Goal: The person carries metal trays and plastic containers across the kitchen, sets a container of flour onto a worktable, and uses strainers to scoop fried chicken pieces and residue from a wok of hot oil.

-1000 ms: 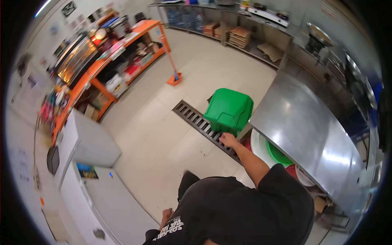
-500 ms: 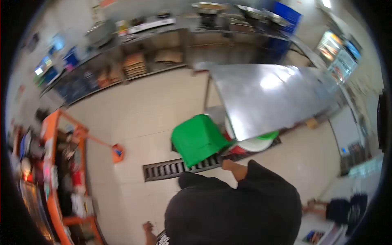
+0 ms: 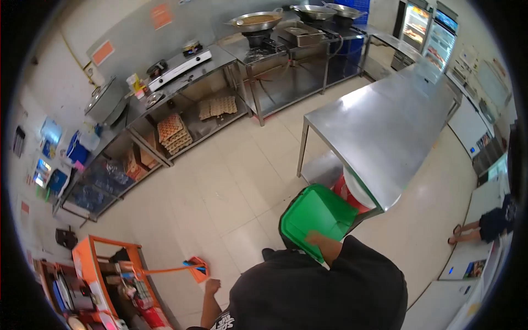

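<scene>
Green and glossy against pale floor tiles, the bin (image 3: 316, 212) sits right by the near corner of the bare steel tabletop (image 3: 366, 129), and the right hand (image 3: 323, 246) is over its near edge! Those fingers are smeared and partly lost against the green, so whether they grasp the rim or merely rest there, I cannot tell. That near edge looks the easiest part to reach, which would explain the arm hanging straight down from the black sleeve.

Over to the left hand (image 3: 212, 286): out in open air, fingers curled in, nothing visible in them; how tightly they're bent is too small to call. It's nearest the orange dustpan (image 3: 197, 269), just beyond on the floor, and it seems held out for balance.

Beside the bin, a red tub (image 3: 344, 190) and a white basin (image 3: 358, 190) are tucked under the steel, likely to keep the walkway free. Along the wall, a large wok (image 3: 256, 22) sits on its burner on another tabletop, presumably ready for cooking, while stacked egg trays (image 3: 175, 133) occupy the shelf below, probably to spare the working surface. Far right, another person (image 3: 492, 225) stands by the white cabinets, well apart from everything at the bin.
</scene>
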The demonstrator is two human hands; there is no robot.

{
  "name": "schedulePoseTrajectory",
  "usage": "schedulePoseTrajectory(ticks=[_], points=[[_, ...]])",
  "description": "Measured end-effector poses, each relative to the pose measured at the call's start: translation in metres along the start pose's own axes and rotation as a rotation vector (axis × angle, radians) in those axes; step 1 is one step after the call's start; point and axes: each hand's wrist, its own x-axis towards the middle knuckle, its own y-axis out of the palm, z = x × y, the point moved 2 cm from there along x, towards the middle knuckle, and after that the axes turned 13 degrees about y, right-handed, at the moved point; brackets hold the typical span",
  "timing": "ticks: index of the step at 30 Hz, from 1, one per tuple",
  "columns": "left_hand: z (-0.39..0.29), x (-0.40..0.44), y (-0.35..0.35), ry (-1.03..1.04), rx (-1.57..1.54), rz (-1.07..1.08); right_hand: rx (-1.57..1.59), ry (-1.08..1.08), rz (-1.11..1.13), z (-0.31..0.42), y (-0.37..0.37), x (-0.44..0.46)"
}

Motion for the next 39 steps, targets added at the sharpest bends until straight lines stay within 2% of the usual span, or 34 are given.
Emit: schedulePoseTrajectory(ticks=[1, 2, 3, 4, 5, 6, 7, 8, 10, 13, 15, 16, 17, 18, 20, 21, 23, 26, 28, 29, 30, 32, 34, 36, 38, 39], points=[[0.010, 0.007, -0.006, -0.346, -0.263, 0.043, 0.068, -0.131, -0.125, 0.027, 0.001, 0.023], [0.011, 0.017, -0.019, -0.696, -0.466, 0.022, 0.034, -0.160, -0.345, 0.069, -0.010, 0.058], [0.022, 0.032, -0.032, -0.801, -0.530, 0.039, -0.189, -0.096, -0.004, 0.148, -0.074, 0.073], [0.039, 0.052, -0.047, -0.828, -0.553, 0.071, -0.060, -0.078, -0.021, 0.185, -0.101, 0.094], [0.059, 0.078, -0.065, -0.816, -0.552, 0.118, -0.068, -0.049, -0.042, 0.212, -0.119, 0.117], [0.081, 0.109, -0.086, -0.786, -0.540, 0.176, 0.062, 0.092, 0.027, 0.211, -0.113, 0.160], [0.107, 0.144, -0.107, -0.752, -0.522, 0.225, 0.114, 0.027, -0.191, 0.242, -0.152, 0.144], [0.131, 0.184, -0.129, -0.717, -0.498, 0.273, 0.211, 0.188, -0.218, 0.264, -0.188, 0.128], [0.170, 0.253, -0.166, -0.661, -0.454, 0.340, 0.204, 0.219, -0.393, 0.236, -0.176, 0.161], [0.231, 0.345, -0.221, -0.591, -0.408, 0.361, -0.356, 0.430, -0.143, 0.224, -0.165, 0.142], [0.258, 0.405, -0.263, -0.581, -0.404, 0.342, 0.293, 0.982, -0.269, 0.174, -0.107, 0.130], [0.272, 0.436, -0.286, -0.579, -0.402, 0.324, 0.324, 1.064, -0.406, 0.172, -0.089, 0.104], [0.284, 0.469, -0.310, -0.575, -0.395, 0.313, 0.280, 1.085, -0.438, 0.145, -0.047, 0.103], [0.292, 0.501, -0.336, -0.572, -0.388, 0.294, 0.362, 0.994, -0.264, 0.155, -0.042, 0.073], [0.313, 0.566, -0.378, -0.558, -0.375, 0.252, 0.460, 1.370, -0.216, 0.181, -0.031, 0.062], [0.322, 0.601, -0.394, -0.551, -0.371, 0.225, 0.255, 1.067, -0.293, 0.182, -0.014, 0.056], [0.344, 0.681, -0.419, -0.517, -0.358, 0.189, 0.449, 1.303, -0.500, 0.201, 0.010, 0.066], [0.349, 0.794, -0.420, -0.456, -0.432, 0.100, 0.903, 1.373, -0.160, 0.231, -0.015, 0.095], [0.325, 0.861, -0.403, -0.410, -0.463, 0.120, 1.010, 1.415, -0.200, 0.250, -0.074, 0.139], [0.308, 0.889, -0.391, -0.390, -0.445, 0.154, 1.018, 1.421, -0.156, 0.267, -0.127, 0.157], [0.294, 0.915, -0.385, -0.370, -0.417, 0.182, 1.117, 1.317, -0.175, 0.247, -0.139, 0.198], [0.264, 0.956, -0.360, -0.275, -0.374, 0.352, 0.406, 0.618, -0.236, 0.182, -0.151, 0.303], [0.229, 0.991, -0.341, -0.384, -0.322, 0.517, 0.326, 0.592, -0.236, 0.215, -0.278, 0.345], [0.180, 1.023, -0.343, -0.278, -0.249, 0.686, 0.554, 0.704, -0.293, 0.233, -0.380, 0.390], [0.189, 1.098, -0.314, 0.321, 0.204, 0.946, 0.682, 0.632, -0.307, 0.226, -0.460, 0.436], [0.202, 1.136, -0.298, 0.628, 0.407, 0.954, 0.740, 0.708, -0.513, 0.238, -0.521, 0.425]])
